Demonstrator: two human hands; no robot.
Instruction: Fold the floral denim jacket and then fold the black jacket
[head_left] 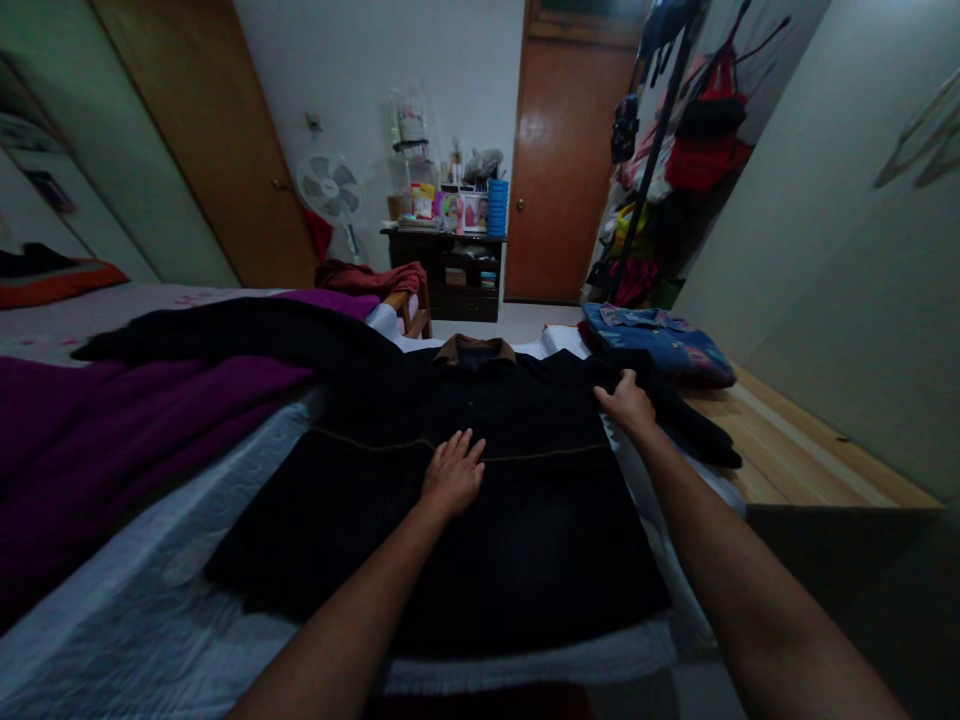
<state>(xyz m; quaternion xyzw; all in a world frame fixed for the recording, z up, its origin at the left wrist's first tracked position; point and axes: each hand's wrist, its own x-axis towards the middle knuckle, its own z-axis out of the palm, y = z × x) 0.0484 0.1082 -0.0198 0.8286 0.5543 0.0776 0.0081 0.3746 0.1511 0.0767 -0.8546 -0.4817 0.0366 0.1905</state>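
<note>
A black jacket [525, 540] with a brown collar and a thin tan line across its chest lies spread out, front side up, on a pale quilted cover [180, 560]. Its sleeves reach out to both sides. My left hand [454, 472] rests flat on the middle of the jacket, fingers apart. At the right armpit of the jacket, my right hand [627, 402] pinches the dark cloth near the start of the sleeve.
Purple cloth [150, 430] covers the left side. Folded blue garments [660, 340] lie on a wooden ledge [810, 450] at the right. Farther back stand a fan [330, 187], a dark cabinet [442, 290] and a door [562, 170]. Bags and clothes hang at the back right.
</note>
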